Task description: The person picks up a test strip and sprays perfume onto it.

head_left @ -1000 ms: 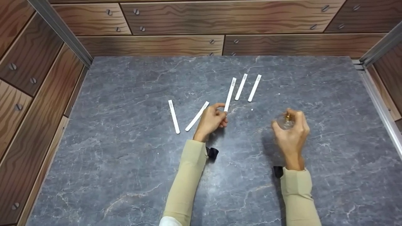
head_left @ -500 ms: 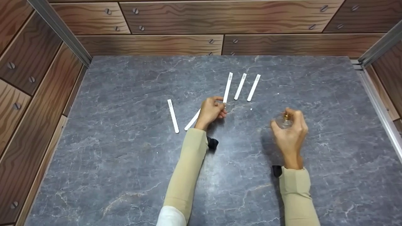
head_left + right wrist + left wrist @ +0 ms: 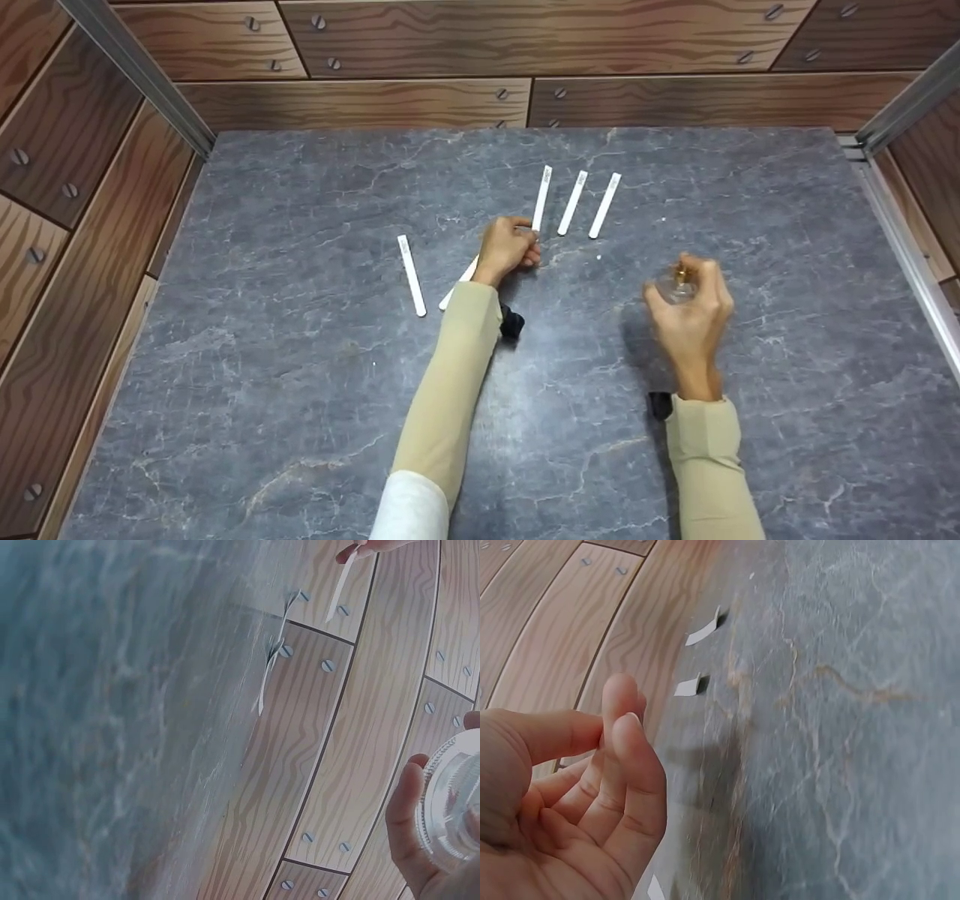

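In the head view my left hand (image 3: 504, 251) pinches the lower end of a white paper test strip (image 3: 542, 196) between thumb and fingers. The strip's printed end points away from me, and in the right wrist view the strip (image 3: 343, 586) is off the table. My right hand (image 3: 691, 319) grips a clear glass perfume bottle (image 3: 681, 291) with a gold-coloured neck, thumb on one side and fingers on the other. The bottle's round, ridged glass base (image 3: 448, 802) faces the right wrist camera. Two similar strips, one of them the near strip (image 3: 572, 203), lie just right of the held one.
The far right strip (image 3: 605, 206) is the other of that pair. A left strip (image 3: 412, 276) lies apart, and another strip (image 3: 459, 285) is partly covered by my left hand. Wood-patterned panels (image 3: 360, 105) bound the grey marbled table (image 3: 300, 420).
My left hand has moved forward and slightly left with the test strip, now covering the upper part of a strip on the table. My right hand holds the bottle in nearly the same place.
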A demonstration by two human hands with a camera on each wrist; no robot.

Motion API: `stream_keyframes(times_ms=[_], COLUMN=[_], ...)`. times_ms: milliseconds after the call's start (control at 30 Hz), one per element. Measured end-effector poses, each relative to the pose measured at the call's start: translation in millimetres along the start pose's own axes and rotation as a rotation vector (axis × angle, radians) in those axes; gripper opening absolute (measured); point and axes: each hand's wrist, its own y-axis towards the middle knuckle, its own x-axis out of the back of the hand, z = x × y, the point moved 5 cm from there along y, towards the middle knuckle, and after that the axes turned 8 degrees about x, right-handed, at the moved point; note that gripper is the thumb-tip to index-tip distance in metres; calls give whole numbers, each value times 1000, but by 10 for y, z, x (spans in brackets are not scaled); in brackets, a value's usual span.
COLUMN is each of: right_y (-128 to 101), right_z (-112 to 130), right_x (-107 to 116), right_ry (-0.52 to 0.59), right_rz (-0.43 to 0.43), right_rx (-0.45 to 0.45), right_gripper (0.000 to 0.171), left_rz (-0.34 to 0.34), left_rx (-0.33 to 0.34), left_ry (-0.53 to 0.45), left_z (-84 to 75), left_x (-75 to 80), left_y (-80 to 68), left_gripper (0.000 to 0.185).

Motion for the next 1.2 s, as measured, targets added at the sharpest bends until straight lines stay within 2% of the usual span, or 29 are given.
stream_keyframes(times_ms=[200,400,533,767,1200], right_y=[18,37,37,31,36], right_z=[-2,20,17,13,12], right_x=[23,33,36,53,57], right_ry=[3,22,25,15,10], right_rz=[0,-4,-5,-5,-10], right_rx=[-1,36,48,37,26], right_gripper=[40,38,38,40,41], left_rz=[-33,-69,-82,-100,-111], left_rx=[22,44,47,14,-65], left_ry=[43,143,171,183,215], left_z=[-43,-81,-101,-113,-135], left_x=[-66,-34,-9,62,365], left_y=[110,229,249,189,-40], left_gripper=[31,29,33,35,32])
